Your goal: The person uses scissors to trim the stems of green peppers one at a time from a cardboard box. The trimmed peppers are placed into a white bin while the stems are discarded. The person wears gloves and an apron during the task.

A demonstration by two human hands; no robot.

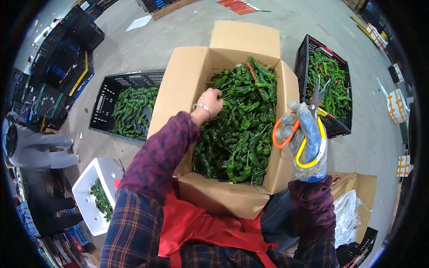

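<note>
Green wrinkled peppers [243,124] fill an open cardboard box [182,80] in front of me, its flaps spread outward. One long red pepper [252,72] lies among them near the far end. My left hand [209,103], bare with a bracelet at the wrist, is at the left side of the heap. Its fingers curl down at the peppers; whether they grip one is hidden. Over the box's right flap, my right hand [306,127] wears a clear plastic glove. It holds scissors [316,98] with orange and yellow handles, blades pointing away from me and slightly parted.
Black plastic crates of peppers stand left [97,117] and right [301,63] of the box. A white foam box [82,191] with some peppers sits lower left. Another carton [367,201] holds clear plastic at lower right. Stacked crates [80,30] and a person [43,147] are at left.
</note>
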